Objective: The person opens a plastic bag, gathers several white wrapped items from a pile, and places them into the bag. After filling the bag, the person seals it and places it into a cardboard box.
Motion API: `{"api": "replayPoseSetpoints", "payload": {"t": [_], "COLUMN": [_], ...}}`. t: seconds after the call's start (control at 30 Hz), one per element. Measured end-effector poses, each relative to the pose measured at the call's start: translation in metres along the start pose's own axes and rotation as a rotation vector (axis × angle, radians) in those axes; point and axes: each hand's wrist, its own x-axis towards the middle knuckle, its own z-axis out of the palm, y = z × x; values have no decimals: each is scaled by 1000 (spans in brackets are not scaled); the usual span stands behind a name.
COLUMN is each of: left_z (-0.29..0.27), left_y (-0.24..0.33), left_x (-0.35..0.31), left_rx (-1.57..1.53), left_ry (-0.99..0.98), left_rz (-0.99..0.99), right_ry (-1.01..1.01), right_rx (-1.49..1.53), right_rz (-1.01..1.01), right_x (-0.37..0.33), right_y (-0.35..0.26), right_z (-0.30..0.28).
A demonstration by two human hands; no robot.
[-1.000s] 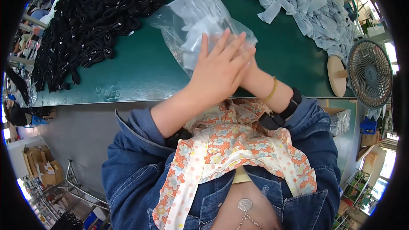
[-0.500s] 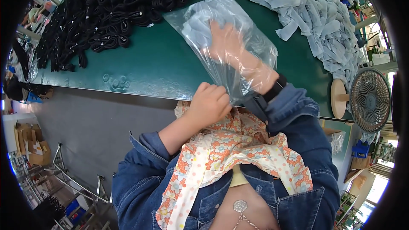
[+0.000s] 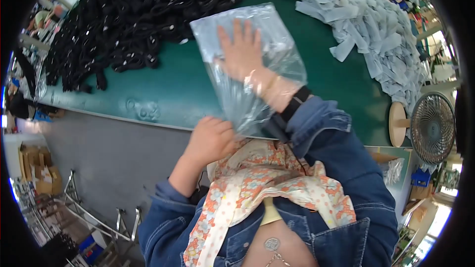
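Note:
A clear plastic bag (image 3: 293,66) lies slanted on the green table, with light-blue material (image 3: 278,43) at its far end. My right hand (image 3: 241,53) is inside the bag, palm down, fingers spread flat over the light-blue material. At the table's near edge, my left hand (image 3: 213,140) is closed on the gathered mouth of the bag. A dark band circles my right wrist within the bag's opening.
A heap of black bundled cords or straps (image 3: 133,24) covers the table's far left. Light-blue packets or strips (image 3: 371,44) are piled at the far right. A fan (image 3: 431,127) stands at the right edge beside a round wooden disc (image 3: 397,124). Cardboard boxes (image 3: 44,175) sit at lower left.
My right hand has flattened and its fingers have spread; the bag's far end now looks flatter and squarer. Both hands and the bag's mouth have shifted left in view, my left hand also nearer me.

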Motion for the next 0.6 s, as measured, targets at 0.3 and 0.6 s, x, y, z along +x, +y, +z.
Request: {"api": "replayPoseSetpoints", "payload": {"t": [0.3,0.6], "left_z": [-16,-13], "left_y": [-52,-67], "left_x": [-58,-57], "left_rx": [62,270], "left_ry": [600,747], "left_rz": [-279,-374], "right_ry": [-627,82], "right_rx": [695,426], "right_rz": [-653,69], "right_x": [-136,122], "right_y": [76,268], "right_z": [-100,-204]}}
